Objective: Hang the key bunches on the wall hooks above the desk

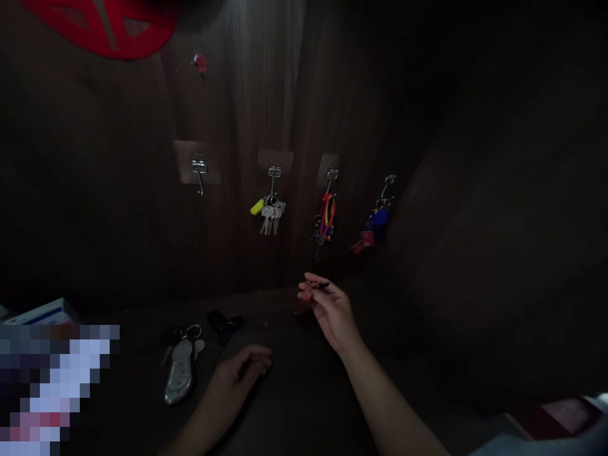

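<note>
My right hand [332, 313] is raised above the dark surface, its thumb and fingers closed on a small reddish-brown cord-like item [306, 293] with a thin dark part. Poor light hides exactly what it is. My left hand [242, 370] is low over the surface, fingers loosely bent and a gap beside the thumb, with nothing visible in it. Left of that hand lies a silver remote fob [180, 372] with keys on a ring. A dark bunch of keys [223, 324] lies just behind the left hand.
On the wooden back panel, a bare metal hook [199, 171] is at left. Keys with a yellow tag [268, 212], keys with coloured cords [327, 215] and keys with blue and red tags [375, 225] hang rightward. A box [45, 313] stands at left; a red object [111, 35] is above.
</note>
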{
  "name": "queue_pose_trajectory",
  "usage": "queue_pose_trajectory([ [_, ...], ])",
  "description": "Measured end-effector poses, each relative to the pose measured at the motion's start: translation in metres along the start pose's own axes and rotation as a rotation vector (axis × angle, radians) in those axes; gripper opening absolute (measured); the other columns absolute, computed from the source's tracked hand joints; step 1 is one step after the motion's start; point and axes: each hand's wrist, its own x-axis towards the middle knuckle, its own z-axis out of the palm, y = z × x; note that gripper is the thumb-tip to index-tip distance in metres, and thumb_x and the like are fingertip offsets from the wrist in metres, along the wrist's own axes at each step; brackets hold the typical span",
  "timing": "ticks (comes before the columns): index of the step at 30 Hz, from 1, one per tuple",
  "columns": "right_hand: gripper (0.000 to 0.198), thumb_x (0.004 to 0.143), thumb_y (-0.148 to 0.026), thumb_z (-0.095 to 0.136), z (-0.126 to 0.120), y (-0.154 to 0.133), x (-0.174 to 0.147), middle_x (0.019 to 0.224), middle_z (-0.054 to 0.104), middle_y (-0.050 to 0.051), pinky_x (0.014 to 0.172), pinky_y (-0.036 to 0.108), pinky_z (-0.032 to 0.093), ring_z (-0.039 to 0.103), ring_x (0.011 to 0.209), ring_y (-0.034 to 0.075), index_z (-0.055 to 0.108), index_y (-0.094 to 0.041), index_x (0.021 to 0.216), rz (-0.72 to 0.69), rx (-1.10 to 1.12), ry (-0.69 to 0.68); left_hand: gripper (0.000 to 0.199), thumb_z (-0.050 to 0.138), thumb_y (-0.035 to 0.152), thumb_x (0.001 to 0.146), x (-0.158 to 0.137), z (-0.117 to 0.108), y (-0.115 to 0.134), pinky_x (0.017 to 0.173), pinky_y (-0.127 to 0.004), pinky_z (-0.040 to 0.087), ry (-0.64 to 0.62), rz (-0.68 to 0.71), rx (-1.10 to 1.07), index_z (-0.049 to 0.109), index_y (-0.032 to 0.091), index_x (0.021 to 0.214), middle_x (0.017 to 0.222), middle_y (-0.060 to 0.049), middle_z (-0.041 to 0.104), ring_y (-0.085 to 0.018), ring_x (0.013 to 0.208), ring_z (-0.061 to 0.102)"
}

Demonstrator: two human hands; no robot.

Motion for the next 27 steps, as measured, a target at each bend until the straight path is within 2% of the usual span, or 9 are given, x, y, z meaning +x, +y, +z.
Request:
queue_pose_trajectory([
  [7, 0.026, 0.073, -0.027, 0.070, -0.009, -0.015, 0.007, 0.087, 0.073, 0.004, 0.067, 0.030, 0.054, 0.068, 0.079, 0.017, 0.064, -0.022, 0.098, -0.272, -0.254, 0.133, 0.021, 0.050, 0.035, 0.084, 0.001, 0.003, -0.003, 0.079, -0.025, 0.049, 0.009, 0.028, 0.094, 0.066, 0.026, 0.095, 0.088, 0.002, 0.074, -0.017, 0.086, 0.068],
  [13, 0.018, 0.073, -0.027, 0.069, -0.005, -0.033, 0.016, 0.086, 0.074, 0.004, 0.072, 0.033, 0.055, 0.069, 0.080, 0.018, 0.060, -0.021, 0.087, -0.466, -0.365, 0.231, 0.022, 0.049, 0.036, 0.084, 0.002, 0.005, -0.010, 0.079, -0.025, 0.051, 0.004, 0.058, 0.131, 0.066, 0.027, 0.094, 0.088, 0.002, 0.075, -0.018, 0.087, 0.068],
  [17, 0.017, 0.074, -0.027, 0.069, 0.002, -0.049, 0.028, 0.087, 0.073, 0.005, 0.074, 0.033, 0.054, 0.069, 0.086, 0.019, 0.059, -0.020, 0.087, -0.586, -0.440, 0.235, 0.020, 0.050, 0.036, 0.084, 0.002, 0.006, -0.009, 0.078, -0.024, 0.051, 0.017, 0.079, 0.138, 0.067, 0.029, 0.092, 0.088, 0.003, 0.075, -0.018, 0.087, 0.068],
  [21, 0.017, 0.074, -0.027, 0.069, 0.012, -0.068, 0.043, 0.085, 0.072, 0.004, 0.069, 0.029, 0.053, 0.068, 0.084, 0.018, 0.059, -0.020, 0.085, -0.689, -0.478, 0.237, 0.019, 0.051, 0.037, 0.084, 0.001, 0.007, -0.006, 0.078, -0.023, 0.051, 0.030, 0.099, 0.158, 0.067, 0.029, 0.092, 0.089, 0.003, 0.075, -0.018, 0.087, 0.068],
  [27, 0.018, 0.074, -0.029, 0.068, 0.028, -0.096, 0.069, 0.084, 0.071, 0.003, 0.062, 0.026, 0.051, 0.067, 0.078, 0.016, 0.059, -0.019, 0.085, -0.763, -0.501, 0.219, 0.018, 0.051, 0.036, 0.085, 0.000, 0.006, -0.009, 0.078, -0.021, 0.050, 0.009, 0.117, 0.163, 0.066, 0.029, 0.092, 0.089, 0.004, 0.074, -0.017, 0.087, 0.068],
])
